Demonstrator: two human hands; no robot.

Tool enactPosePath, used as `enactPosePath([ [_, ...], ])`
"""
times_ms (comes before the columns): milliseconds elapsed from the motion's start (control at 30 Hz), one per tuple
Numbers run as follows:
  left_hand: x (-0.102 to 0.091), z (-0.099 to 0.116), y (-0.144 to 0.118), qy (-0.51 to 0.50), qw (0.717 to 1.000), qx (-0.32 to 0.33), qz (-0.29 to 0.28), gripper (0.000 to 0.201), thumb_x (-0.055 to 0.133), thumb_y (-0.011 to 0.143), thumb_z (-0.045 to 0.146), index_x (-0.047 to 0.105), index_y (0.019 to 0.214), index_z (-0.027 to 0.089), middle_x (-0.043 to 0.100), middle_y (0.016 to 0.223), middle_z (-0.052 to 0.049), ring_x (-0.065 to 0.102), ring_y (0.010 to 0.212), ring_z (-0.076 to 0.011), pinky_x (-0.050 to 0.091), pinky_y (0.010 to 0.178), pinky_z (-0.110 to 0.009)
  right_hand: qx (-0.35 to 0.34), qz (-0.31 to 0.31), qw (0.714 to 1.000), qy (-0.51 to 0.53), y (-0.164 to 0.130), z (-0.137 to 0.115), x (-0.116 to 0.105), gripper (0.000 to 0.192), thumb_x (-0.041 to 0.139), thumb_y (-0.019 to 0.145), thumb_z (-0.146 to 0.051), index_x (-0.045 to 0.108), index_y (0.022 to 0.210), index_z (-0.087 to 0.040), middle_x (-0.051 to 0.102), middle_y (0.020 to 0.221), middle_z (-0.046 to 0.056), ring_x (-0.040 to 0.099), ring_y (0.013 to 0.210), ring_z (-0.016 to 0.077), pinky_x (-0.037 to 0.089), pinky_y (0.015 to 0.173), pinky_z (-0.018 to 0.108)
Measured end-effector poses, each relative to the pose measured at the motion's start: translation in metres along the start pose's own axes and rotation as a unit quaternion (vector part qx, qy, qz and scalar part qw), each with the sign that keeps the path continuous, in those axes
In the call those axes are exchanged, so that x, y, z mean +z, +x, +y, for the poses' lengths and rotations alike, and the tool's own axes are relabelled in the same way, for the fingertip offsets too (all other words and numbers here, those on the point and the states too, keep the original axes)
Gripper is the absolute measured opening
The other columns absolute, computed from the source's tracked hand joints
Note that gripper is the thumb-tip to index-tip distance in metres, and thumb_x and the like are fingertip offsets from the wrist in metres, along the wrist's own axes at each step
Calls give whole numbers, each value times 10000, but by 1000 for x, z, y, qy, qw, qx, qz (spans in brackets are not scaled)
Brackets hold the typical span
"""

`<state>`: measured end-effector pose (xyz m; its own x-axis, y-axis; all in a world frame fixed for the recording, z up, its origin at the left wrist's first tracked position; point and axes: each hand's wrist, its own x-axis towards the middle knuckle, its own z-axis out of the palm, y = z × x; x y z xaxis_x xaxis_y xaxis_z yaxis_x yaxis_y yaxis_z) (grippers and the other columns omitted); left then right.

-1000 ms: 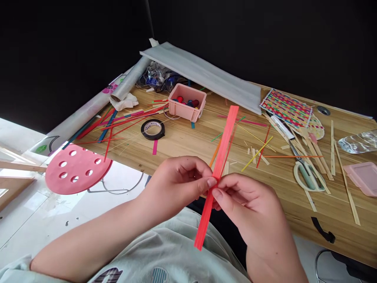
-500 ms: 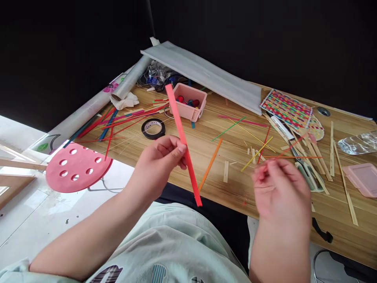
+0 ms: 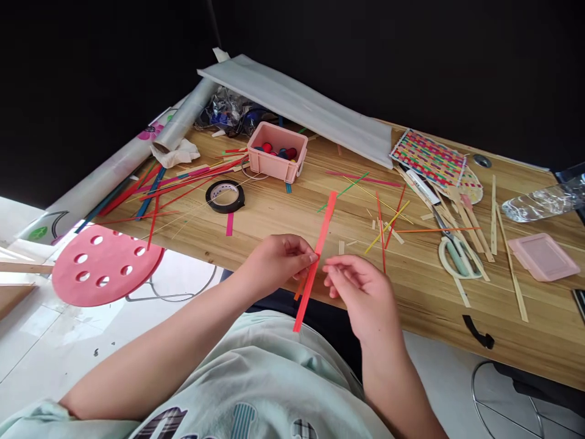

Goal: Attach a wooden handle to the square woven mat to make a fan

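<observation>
Head view, hidden or cut off: bottle [image 3: 543, 201] runs off the right edge; black backdrop fills the top of the frame; contents of pink box [image 3: 276, 152] show only as small coloured blobs; a thin orange sliver beneath the left hand [image 3: 281, 263] is mostly covered. Whether the right hand [image 3: 361, 292] touches the strip cannot be told.

Red strip [image 3: 317, 261]: flat, narrow, long, straight, uniform red. Tilted, upper end toward frame centre over the table [image 3: 283, 213], lower end over the lap at bottom centre. Pinched about midway between left thumb and fingertips, hand otherwise loosely curled.

Right hand: just right of the strip, half open, fingers curled toward it, holding nothing visible.

Nearby: tape [image 3: 225, 196] upper left of the hands; scissors [image 3: 457, 256] at right; loose coloured slivers scattered across the tabletop.
</observation>
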<state>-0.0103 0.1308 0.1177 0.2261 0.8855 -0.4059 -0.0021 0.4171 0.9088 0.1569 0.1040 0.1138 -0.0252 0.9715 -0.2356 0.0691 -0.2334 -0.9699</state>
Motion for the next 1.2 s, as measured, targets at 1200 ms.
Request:
enactPosePath([
  [1200, -24, 16, -28, 3, 994, 39, -98, 218, 631, 822, 338, 540, 742, 157, 607, 658, 7, 539, 619, -96, 446, 620, -229, 44, -85, 985, 140, 5, 4, 5, 108, 713, 661, -201, 606, 653, -185, 572, 569, -28, 507, 539, 99, 427, 531, 226],
])
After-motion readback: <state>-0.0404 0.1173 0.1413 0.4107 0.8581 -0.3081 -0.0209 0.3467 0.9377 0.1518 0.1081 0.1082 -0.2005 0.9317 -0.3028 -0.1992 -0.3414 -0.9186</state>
